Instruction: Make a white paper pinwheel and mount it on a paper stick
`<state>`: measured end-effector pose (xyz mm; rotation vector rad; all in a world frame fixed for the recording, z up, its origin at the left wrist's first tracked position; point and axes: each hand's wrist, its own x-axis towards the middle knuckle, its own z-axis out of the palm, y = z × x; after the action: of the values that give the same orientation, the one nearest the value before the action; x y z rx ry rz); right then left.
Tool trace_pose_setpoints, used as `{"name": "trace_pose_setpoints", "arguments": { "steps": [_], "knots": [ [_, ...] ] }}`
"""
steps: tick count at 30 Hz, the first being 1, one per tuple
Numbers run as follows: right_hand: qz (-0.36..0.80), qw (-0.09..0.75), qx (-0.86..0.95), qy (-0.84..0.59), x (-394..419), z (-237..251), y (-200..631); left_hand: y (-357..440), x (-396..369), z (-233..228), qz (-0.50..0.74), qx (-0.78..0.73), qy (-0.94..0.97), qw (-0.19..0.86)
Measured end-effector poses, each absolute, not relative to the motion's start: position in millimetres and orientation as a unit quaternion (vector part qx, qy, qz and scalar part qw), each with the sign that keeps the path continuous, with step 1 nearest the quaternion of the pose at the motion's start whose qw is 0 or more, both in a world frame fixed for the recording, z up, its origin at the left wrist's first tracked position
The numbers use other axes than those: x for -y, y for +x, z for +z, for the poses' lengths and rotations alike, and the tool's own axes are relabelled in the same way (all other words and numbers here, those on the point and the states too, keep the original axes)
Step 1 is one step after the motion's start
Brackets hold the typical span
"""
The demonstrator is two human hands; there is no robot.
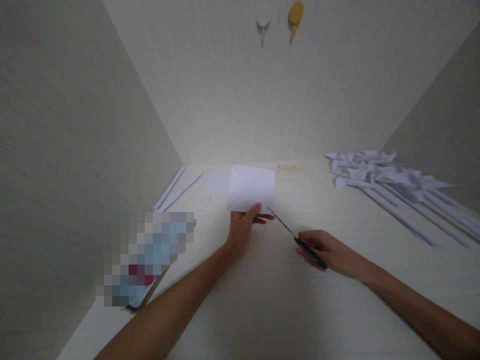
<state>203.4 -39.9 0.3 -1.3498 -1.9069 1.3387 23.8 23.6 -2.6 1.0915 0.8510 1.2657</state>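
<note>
My left hand (243, 226) pinches the near edge of a square white sheet of paper (250, 187) and holds it up over the pale table (262, 300). My right hand (325, 250) grips a pair of dark-handled scissors (296, 239). Their thin blades point up and to the left, and the tip reaches the paper's lower right corner. The paper shows a faint fold line near its upper left corner.
A heap of white paper pinwheels on rolled paper sticks (393, 185) lies at the right. Two rolled paper sticks (176, 187) lie by the left wall, next to a small paper scrap (216, 182). A blurred-out object (144, 257) sits at the left. Two hooks (279, 17) hang on the back wall.
</note>
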Motion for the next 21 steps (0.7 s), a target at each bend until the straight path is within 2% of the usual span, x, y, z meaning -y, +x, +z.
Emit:
{"name": "trace_pose_setpoints", "arguments": {
  "steps": [6,21],
  "knots": [
    [0.483,0.225,0.691,-0.489,41.3,4.9,200.7,26.3,-18.3,0.3,0.506,-0.375,0.489,0.604],
    [0.488,0.235,0.682,-0.492,40.5,1.8,202.0,27.2,-18.2,0.8,0.501,-0.384,0.49,0.601]
  ]
}}
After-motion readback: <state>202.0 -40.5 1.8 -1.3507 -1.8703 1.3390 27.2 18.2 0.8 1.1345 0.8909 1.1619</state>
